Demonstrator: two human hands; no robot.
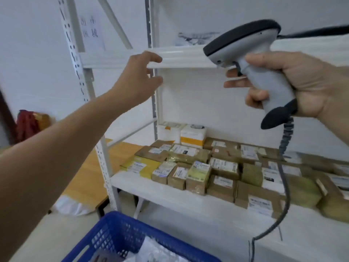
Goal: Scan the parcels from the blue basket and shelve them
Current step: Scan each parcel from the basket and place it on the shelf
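Head view, left hand: the left hand (139, 76) reaches up at the front lip of the white metal rack's upper shelf (181, 55). Its fingers (156, 80) are released and loosely curved, grasping nothing. I cannot tell whether they touch the lip.
Right hand: the right hand (294, 86) has its fingers (255, 97) clenched round the handle of the grey-and-black handheld barcode scanner (245, 46).
Scanner: its head points towards the left fingers, and its black coiled cable (285, 167) hangs below the right fingers.
Shelved parcels: brown and yellow labelled cardboard parcels (207, 171) lie packed side by side on the lower white shelf (170, 197), beneath both sets of fingers.
Basket: the blue plastic lattice basket (120, 235) sits well below the left fingers and holds pale wrapped parcels (156, 250).
Beyond the rack: an orange-wood bench (120, 154) stands below the left fingers.
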